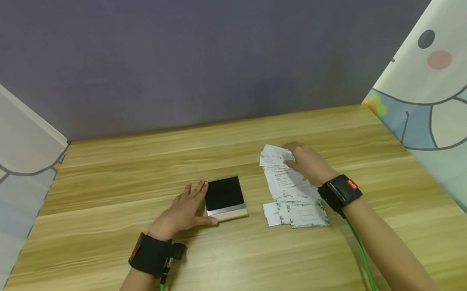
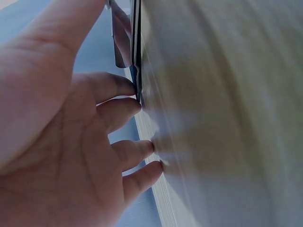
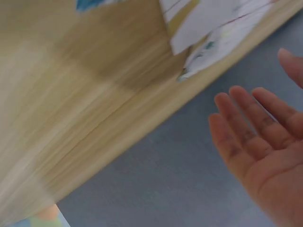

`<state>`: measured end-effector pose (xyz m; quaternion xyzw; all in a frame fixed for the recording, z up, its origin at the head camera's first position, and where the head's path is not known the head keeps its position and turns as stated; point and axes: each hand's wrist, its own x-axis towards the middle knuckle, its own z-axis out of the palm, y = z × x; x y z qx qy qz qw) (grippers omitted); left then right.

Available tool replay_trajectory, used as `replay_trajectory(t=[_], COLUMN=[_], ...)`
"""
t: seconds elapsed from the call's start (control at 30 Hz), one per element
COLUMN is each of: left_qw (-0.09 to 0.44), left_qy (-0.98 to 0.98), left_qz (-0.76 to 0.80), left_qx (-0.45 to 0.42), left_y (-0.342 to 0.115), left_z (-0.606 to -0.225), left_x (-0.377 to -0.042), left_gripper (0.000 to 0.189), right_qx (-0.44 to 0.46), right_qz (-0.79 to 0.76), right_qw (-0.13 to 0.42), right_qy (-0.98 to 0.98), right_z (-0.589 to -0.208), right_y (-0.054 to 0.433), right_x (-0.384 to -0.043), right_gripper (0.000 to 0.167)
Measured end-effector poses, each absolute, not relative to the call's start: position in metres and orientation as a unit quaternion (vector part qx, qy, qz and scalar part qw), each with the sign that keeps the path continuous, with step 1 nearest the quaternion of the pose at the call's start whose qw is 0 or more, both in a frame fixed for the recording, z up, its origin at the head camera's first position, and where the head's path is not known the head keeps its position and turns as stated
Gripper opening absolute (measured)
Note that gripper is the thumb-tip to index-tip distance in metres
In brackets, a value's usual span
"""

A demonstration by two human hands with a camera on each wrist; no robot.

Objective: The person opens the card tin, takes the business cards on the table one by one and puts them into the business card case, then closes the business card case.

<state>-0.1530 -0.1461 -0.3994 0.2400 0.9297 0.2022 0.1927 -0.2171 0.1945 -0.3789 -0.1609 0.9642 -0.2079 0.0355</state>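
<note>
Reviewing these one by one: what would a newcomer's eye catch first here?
Probably the overlapping white cards, right of centre on the wooden table, with the right hand at their upper right. Next, the flat black-topped case near the middle, left hand touching its left side. Behind, a plain dark panel fills the top.
</note>
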Motion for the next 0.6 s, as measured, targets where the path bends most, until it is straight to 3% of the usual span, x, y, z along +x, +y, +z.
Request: replay_trajectory(t=[0.6], left_qw=[0.193], left_qy=[0.931], left_qz=[0.196], left_qx=[0.242], left_y=[-0.146], left_z=[-0.402], left_x=[-0.153], left_gripper=[0.099], right_qx=[-0.12], right_qz=[-0.19], right_qw=[0.089], right_qy=[0.97], right_z=[-0.396], right_y=[0.196], right_x=[-0.251], right_gripper=[0.052])
